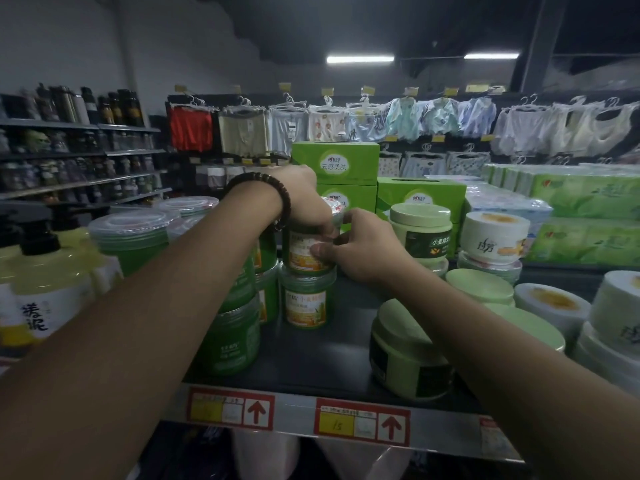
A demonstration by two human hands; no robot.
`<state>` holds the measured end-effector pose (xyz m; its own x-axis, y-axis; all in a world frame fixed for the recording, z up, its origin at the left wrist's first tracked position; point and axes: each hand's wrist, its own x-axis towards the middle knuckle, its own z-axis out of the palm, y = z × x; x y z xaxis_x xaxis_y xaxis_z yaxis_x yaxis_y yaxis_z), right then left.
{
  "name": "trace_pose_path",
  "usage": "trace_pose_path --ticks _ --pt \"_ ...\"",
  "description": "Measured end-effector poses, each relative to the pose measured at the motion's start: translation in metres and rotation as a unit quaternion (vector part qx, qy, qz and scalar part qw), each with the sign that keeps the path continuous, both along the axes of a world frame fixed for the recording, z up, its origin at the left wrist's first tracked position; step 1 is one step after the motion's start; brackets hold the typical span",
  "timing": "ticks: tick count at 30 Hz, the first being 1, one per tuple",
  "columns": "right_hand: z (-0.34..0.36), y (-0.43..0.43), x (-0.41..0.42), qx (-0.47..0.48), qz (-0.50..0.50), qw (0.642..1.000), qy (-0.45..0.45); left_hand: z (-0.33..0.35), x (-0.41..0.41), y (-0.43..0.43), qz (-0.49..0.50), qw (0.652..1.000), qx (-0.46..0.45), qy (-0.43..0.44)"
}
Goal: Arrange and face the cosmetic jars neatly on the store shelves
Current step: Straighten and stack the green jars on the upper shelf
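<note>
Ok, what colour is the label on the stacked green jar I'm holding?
Orange with a white band, on the translucent green plastic jar; head view shows it.

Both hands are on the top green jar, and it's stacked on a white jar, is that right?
Not quite: the head view shows the left hand and right hand both on the top green jar, but it is stacked on a second green jar, not a white one.

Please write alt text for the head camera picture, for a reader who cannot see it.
The left hand and the right hand grip the upper green jar, which stands on a lower green jar on a dark store shelf. Pale green jars stand to the right, green boxes behind.
</note>
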<state>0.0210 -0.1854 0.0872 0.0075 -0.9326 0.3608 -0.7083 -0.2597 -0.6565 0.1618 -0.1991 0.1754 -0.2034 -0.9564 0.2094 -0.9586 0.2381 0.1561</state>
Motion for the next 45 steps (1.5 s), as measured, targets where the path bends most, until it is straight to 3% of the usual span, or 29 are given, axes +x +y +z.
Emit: trace_pose_path --ticks 11,14,16,18,21,23,25,28,31,37,45 --pt "-0.005 -0.001 0.003 0.014 0.005 1.000 0.019 -0.006 0.005 0.007 0.006 1.000 -0.001 -0.004" --pt "-0.005 -0.003 0.002 0.017 0.009 0.999 0.047 -0.011 0.004 0.015 0.000 0.999 -0.031 -0.022" --pt "-0.005 -0.007 0.000 0.021 0.016 0.998 0.060 -0.019 0.002 0.024 -0.023 0.994 -0.105 0.026" --pt "-0.005 -0.010 0.001 0.033 0.021 0.996 0.080 -0.033 -0.002 0.037 -0.069 0.967 -0.204 0.133" --pt "-0.005 -0.015 0.001 0.035 0.030 0.988 0.144 -0.068 -0.008 0.061 -0.135 0.879 -0.341 0.305" --pt "-0.004 -0.016 0.000 0.042 0.027 0.986 0.161 -0.097 -0.010 0.076 -0.150 0.841 -0.372 0.363" --pt "-0.004 -0.018 -0.004 0.051 0.024 0.987 0.148 -0.128 -0.010 0.090 -0.142 0.836 -0.325 0.419" --pt "-0.005 -0.018 -0.006 0.071 0.031 0.990 0.121 -0.166 -0.010 0.103 -0.097 0.837 -0.162 0.514" --pt "-0.006 -0.020 -0.008 0.099 0.058 0.987 0.111 -0.189 -0.011 0.102 -0.045 0.832 -0.059 0.550" --pt "-0.006 -0.021 -0.009 0.100 0.072 0.984 0.132 -0.186 -0.004 0.090 -0.069 0.815 0.011 0.576" --pt "-0.013 -0.034 -0.011 0.095 0.094 0.984 0.116 -0.193 0.003 0.076 -0.083 0.861 0.037 0.501"
